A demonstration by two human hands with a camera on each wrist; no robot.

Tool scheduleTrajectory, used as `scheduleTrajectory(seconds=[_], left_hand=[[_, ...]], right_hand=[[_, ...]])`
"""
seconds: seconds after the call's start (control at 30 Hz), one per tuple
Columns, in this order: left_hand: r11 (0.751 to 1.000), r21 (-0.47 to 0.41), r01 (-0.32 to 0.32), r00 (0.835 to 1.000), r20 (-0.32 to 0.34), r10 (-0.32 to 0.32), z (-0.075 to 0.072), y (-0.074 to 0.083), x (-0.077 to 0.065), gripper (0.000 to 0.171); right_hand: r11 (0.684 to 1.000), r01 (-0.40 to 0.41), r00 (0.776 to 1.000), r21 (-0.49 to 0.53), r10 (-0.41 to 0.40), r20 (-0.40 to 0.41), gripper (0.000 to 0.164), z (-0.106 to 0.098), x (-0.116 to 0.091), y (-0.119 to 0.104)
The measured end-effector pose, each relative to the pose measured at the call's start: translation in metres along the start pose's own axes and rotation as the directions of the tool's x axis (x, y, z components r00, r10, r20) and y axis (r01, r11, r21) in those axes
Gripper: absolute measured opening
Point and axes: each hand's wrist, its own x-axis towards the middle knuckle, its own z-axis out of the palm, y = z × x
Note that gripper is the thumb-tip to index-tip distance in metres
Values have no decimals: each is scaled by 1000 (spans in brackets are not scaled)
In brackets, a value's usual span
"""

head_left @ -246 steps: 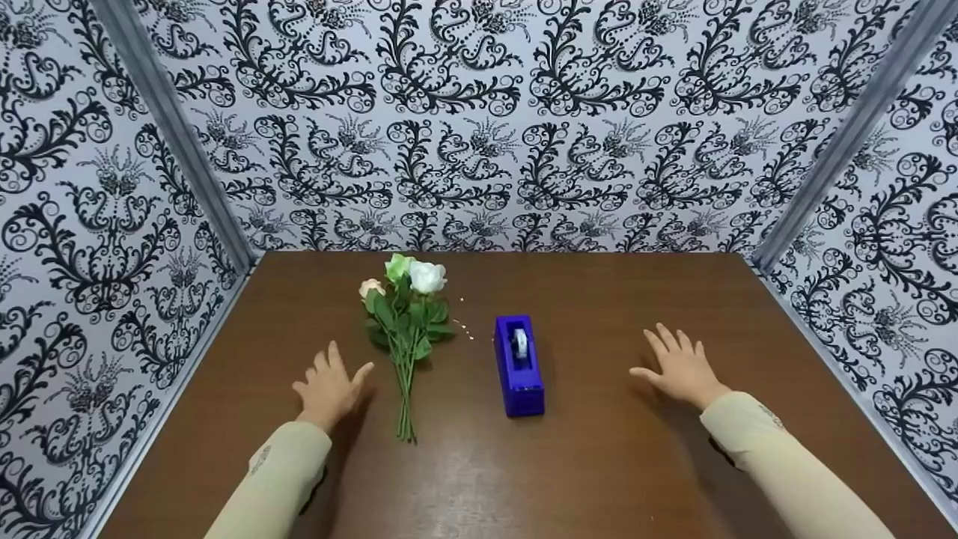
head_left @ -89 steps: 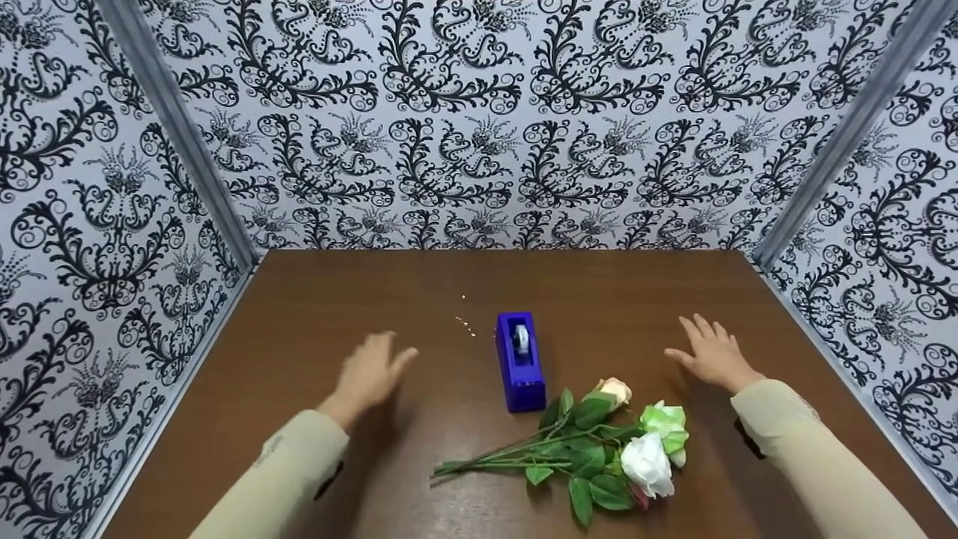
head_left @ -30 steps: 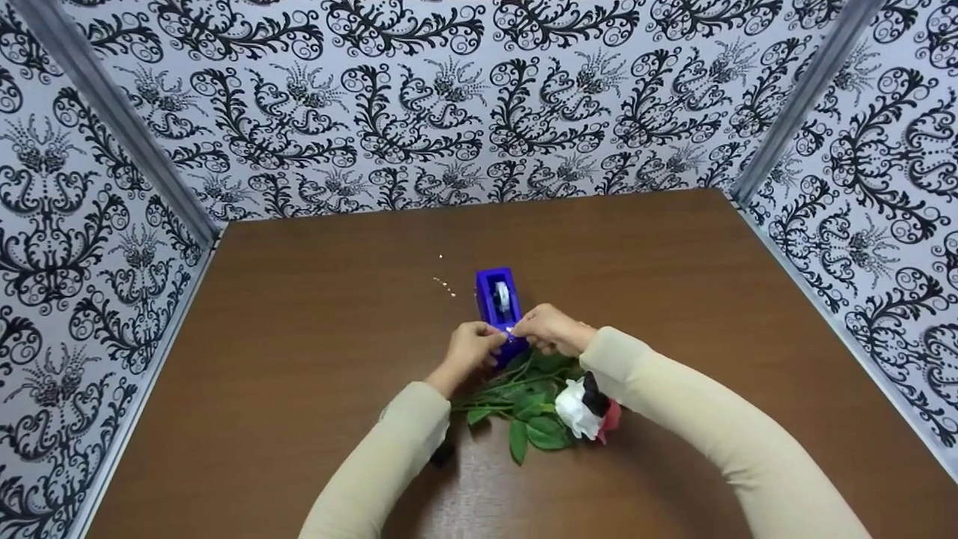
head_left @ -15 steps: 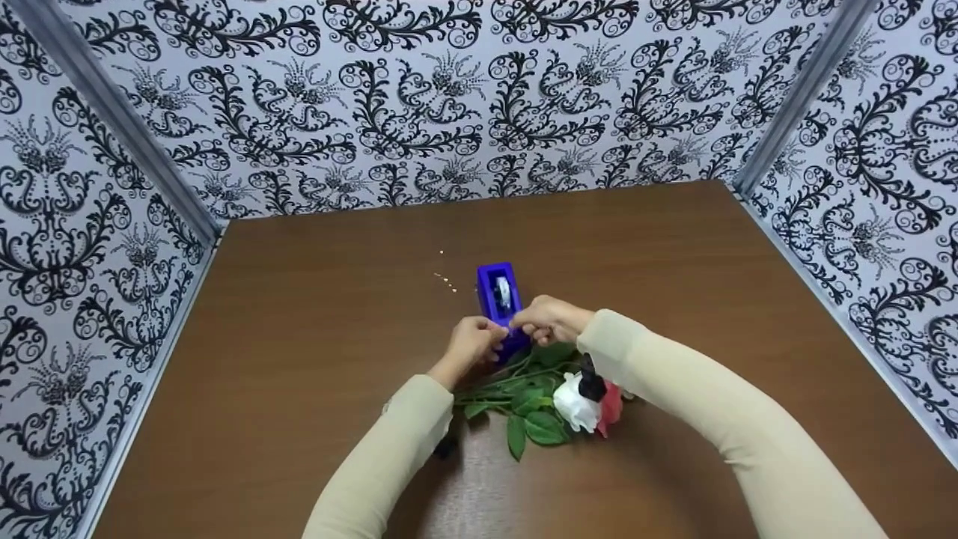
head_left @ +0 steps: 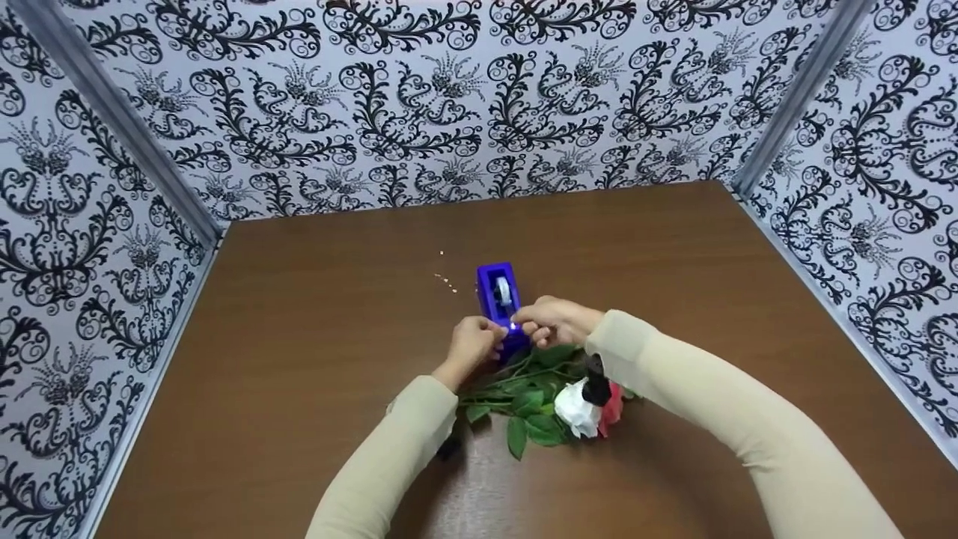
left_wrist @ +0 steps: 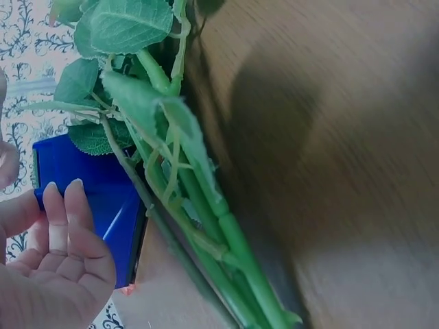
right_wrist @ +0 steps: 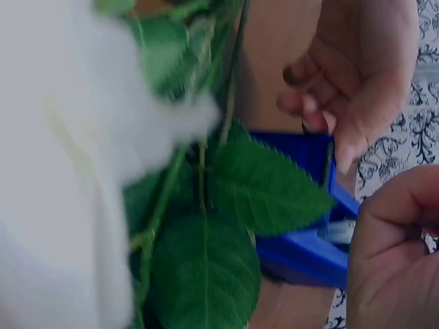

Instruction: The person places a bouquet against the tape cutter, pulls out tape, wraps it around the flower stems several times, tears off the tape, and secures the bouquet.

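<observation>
My left hand [head_left: 471,340] and right hand [head_left: 557,320] meet at the cutting end of a blue tape dispenser [head_left: 492,271]. A pale glint of tape [head_left: 513,326] shows between their fingertips. Thumb and fingers of both hands pinch there; the clear tape itself is hard to make out. In the left wrist view, the left hand's fingers [left_wrist: 74,212] lie against the dispenser's blue front [left_wrist: 113,188]. Close in front of the dispenser lies a bunch of artificial roses [head_left: 576,410], stems pointing left, partly under my right forearm. The white roll [head_left: 503,290] sits in the dispenser.
Small pale specks [head_left: 447,282] lie on the brown table [head_left: 337,299] left of the dispenser. Patterned walls [head_left: 449,112] enclose the back and both sides. Green leaves [right_wrist: 267,185] stand close to both wrists.
Since the oldest frame the roses have gone from the left to in front of the dispenser. Both hands have come together at the dispenser; over the last second they shift only slightly.
</observation>
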Motion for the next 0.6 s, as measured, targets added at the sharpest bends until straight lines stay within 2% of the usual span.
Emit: scheduleTrajectory(seconds=[0.17, 0.27, 0.4, 0.47, 0.53, 0.6], left_hand=[[1000, -26, -7, 1000, -11, 7, 3, 0, 1, 9], [1000, -12, -11, 1000, -18, 11, 3, 0, 0, 11], [1000, -15, 0, 1000, 2, 0, 1, -1, 0, 13], [999, -38, 3, 999, 33, -2, -2, -2, -2, 14], [999, -50, 2, 996, 92, 3, -9, -4, -3, 17], [999, 15, -49, 984, 170, 46, -22, -8, -5, 21]], right_hand=[[997, 57, 998, 51, -57, -6, 10, 20, -19, 18], [989, 126, 992, 84, -125, -20, 16, 35, -33, 36], [980, 160, 986, 118, -164, 25, 33, 54, -54, 60], [975, 164, 984, 148, -172, 48, 37, 61, -62, 68], [969, 181, 979, 170, -194, 62, 37, 65, -67, 71], [961, 197, 975, 194, -212, 61, 36, 66, -69, 70]])
